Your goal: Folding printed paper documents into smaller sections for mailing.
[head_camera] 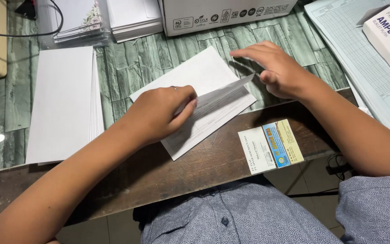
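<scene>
Two hands work one folded white sheet (204,106) lying at the centre of the tabletop (195,162). The left hand (159,113) presses its curled fingers and thumb on the sheet's lower half. The right hand (276,68) is released, fingers flat and spread just beyond the raised flap edge. One stack of white envelopes (64,104) lies left. Three small cards (271,145), rectangular and printed, sit at the wooden front edge. One cardboard box (226,13) stands behind.
</scene>
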